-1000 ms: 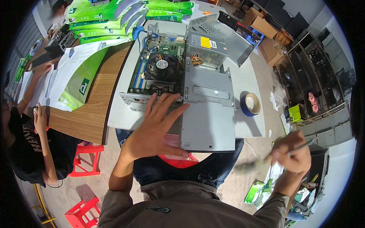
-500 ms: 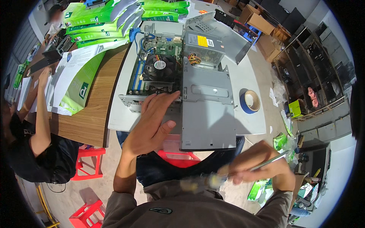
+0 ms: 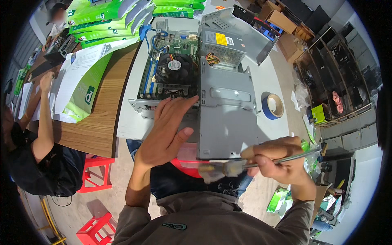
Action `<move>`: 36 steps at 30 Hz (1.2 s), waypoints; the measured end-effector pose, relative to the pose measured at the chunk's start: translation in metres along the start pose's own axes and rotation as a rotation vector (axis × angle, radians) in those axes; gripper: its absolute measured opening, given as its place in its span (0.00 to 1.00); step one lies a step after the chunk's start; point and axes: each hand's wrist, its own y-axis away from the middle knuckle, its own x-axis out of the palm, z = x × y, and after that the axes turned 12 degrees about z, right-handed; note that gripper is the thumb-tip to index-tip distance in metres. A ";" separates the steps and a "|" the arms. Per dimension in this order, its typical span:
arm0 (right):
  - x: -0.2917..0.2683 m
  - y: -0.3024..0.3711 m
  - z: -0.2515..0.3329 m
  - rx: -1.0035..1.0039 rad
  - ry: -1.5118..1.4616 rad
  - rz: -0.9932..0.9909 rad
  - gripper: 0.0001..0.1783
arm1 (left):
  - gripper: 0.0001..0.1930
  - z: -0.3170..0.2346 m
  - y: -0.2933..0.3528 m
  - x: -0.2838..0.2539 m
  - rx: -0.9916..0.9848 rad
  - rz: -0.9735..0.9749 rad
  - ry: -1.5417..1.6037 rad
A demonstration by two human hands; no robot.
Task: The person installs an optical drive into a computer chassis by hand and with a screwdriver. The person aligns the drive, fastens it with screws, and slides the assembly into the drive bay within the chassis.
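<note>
An opened desktop computer case (image 3: 228,132) lies on the white table, its grey metal panel on the near right. Inside are a black cooling fan (image 3: 174,68), a green circuit board (image 3: 179,47) and a silver power supply (image 3: 223,50) with coloured wires. My left hand (image 3: 165,132) is spread over the case's near edge, thumb apart, holding nothing. In front of the panel's near edge, my right hand (image 3: 281,159) grips a brush (image 3: 234,168) by its thin shiny handle. The brush's pale head points left, above my lap, blurred by motion.
A blue tape roll (image 3: 272,107) sits right of the case. Green paper packs (image 3: 102,16) are stacked at the far left. Another person's arm (image 3: 45,118) rests at the brown table (image 3: 98,136) on the left. A metal rack (image 3: 330,77) stands on the right.
My right hand has moved up and slightly left with the brush, nearer the case's front edge. My left hand stays at the case. The whole view has shifted slightly.
</note>
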 end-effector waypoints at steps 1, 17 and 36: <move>0.001 0.001 0.002 0.000 0.052 -0.030 0.10 | 0.31 0.000 0.000 0.000 -0.004 0.004 -0.004; -0.011 0.017 0.027 0.125 0.213 0.146 0.13 | 0.27 -0.005 -0.004 0.003 -0.036 -0.035 -0.070; -0.011 0.037 0.019 0.071 0.229 -0.219 0.13 | 0.26 -0.005 -0.007 0.011 -0.067 -0.069 -0.090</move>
